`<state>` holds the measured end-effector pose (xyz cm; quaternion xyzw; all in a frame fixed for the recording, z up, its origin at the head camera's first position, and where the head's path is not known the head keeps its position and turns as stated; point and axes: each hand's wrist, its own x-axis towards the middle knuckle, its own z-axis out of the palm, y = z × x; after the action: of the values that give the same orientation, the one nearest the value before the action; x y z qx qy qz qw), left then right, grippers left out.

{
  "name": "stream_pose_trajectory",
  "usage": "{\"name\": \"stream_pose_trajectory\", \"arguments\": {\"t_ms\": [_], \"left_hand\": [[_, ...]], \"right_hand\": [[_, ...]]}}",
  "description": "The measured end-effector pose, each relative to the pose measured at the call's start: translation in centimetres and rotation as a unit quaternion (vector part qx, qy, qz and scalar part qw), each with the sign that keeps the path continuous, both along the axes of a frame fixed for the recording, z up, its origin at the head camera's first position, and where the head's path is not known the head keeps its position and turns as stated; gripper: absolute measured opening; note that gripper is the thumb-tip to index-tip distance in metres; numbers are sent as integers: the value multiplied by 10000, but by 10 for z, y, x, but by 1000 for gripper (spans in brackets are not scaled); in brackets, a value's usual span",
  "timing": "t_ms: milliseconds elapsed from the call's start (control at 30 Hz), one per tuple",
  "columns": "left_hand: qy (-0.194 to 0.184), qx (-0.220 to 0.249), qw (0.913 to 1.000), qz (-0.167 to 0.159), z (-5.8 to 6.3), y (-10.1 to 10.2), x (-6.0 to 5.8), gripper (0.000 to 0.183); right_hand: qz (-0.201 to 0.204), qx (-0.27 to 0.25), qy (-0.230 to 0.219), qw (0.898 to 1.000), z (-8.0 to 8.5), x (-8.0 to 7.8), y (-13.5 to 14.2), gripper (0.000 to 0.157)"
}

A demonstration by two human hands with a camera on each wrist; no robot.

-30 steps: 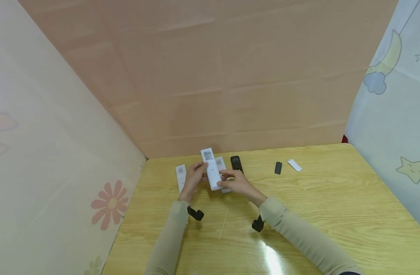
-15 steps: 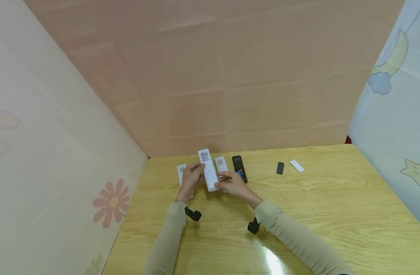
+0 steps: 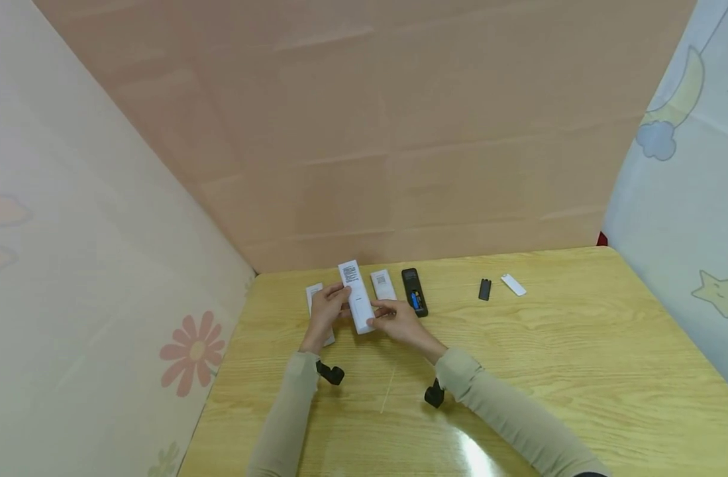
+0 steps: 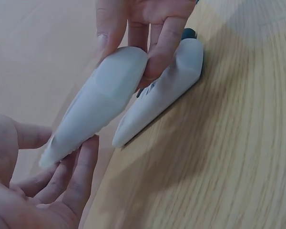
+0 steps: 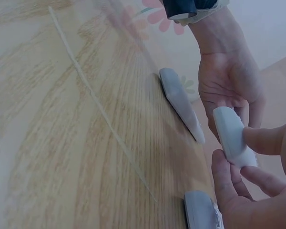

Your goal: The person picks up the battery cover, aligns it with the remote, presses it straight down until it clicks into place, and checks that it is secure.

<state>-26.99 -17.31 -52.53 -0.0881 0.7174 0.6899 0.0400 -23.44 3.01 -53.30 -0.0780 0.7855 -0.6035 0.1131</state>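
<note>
A white remote control [image 3: 359,306] is held up over the table, its labelled back facing the head camera. My left hand [image 3: 328,309] grips it along its left side, thumb on the back and fingers beneath. At its near end, my right hand [image 3: 404,323] pinches it between thumb and fingers. The left wrist view shows the remote control [image 4: 97,98] tilted between both hands. Partly hidden behind my left hand lies another white remote control [image 3: 314,289]. A further white remote control [image 3: 383,283] lies just beyond my right hand.
Right of these lies a black remote control [image 3: 411,281], its battery bay uncovered with a blue battery [image 3: 415,300] showing. Farther right are a black battery cover [image 3: 485,289] and a white battery cover [image 3: 513,285]. A tan cloth wall [image 3: 399,165] rises behind the table.
Both hands and the held remote control have shifted slightly left and nearer. The black remote control's battery bay, earlier covered by my right hand, now shows. The grip looks the same.
</note>
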Motion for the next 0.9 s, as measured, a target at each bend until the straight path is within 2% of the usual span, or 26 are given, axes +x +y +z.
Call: {"name": "stream_pose_trajectory", "arguments": {"t_ms": [133, 433, 700, 900], "left_hand": [[-57, -51, 9999, -140, 0, -2, 1, 51], [-154, -190, 9995, -192, -8, -7, 2, 53], [-245, -475, 9986, -55, -14, -8, 3, 48], [-227, -701, 9973, -27, -16, -10, 4, 47]], "right_hand": [[-88, 47, 27, 9999, -2, 0, -1, 47], [-139, 303, 205, 9992, -2, 2, -4, 36], [-62, -266, -181, 9995, -3, 5, -11, 39], [-73, -211, -219, 9995, -7, 3, -16, 37]]}}
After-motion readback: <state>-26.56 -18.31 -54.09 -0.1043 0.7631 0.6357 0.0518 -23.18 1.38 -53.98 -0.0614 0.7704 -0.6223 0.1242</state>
